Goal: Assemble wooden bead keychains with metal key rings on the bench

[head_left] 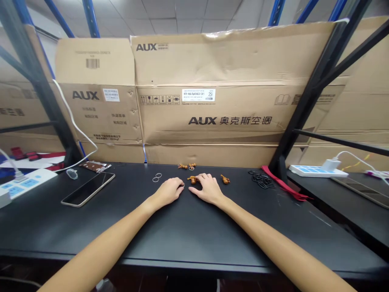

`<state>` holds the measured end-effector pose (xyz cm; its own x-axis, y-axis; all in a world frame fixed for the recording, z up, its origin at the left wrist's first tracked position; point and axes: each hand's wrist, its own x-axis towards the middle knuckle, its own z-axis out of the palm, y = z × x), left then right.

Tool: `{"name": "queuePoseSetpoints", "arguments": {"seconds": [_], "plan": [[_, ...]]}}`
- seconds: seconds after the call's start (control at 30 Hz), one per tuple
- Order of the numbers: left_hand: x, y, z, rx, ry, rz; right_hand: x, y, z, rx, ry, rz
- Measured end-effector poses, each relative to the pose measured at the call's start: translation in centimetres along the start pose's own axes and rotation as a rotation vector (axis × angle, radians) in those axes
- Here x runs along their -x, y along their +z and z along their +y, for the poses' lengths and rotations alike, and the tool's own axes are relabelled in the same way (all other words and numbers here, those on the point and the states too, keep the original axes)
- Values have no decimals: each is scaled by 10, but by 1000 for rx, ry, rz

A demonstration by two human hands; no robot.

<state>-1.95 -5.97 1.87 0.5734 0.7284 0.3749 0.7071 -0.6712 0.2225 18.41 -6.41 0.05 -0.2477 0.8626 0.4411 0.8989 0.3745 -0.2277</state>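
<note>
The left hand and right hand are lying open on the bench, gripping nothing. One little wooden gourd is sitting between them, and three more gourds are sitting near it.

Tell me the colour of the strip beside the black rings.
The strip is red, seen best in the head view.

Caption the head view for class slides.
Left hand and right hand flank a wooden gourd bead on a black tabletop.
</note>
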Motion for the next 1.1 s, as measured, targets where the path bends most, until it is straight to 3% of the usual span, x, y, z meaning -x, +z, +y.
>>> {"name": "queuePoseSetpoints", "arguments": {"seconds": [0.27,0.53,0.77,1.1], "plan": [[1,1,-1,-6,-7,1,-2,-1,2,-148,37,-25],[-1,1,-3,4,0,-4,-5,9,11,-65,34,27],[-1,1,-3,-122,61,-22,-6,4,7,-343,-6,168],[-5,2,-8,90,-37,37,-4,-1,0,-548,-23,116]]}}
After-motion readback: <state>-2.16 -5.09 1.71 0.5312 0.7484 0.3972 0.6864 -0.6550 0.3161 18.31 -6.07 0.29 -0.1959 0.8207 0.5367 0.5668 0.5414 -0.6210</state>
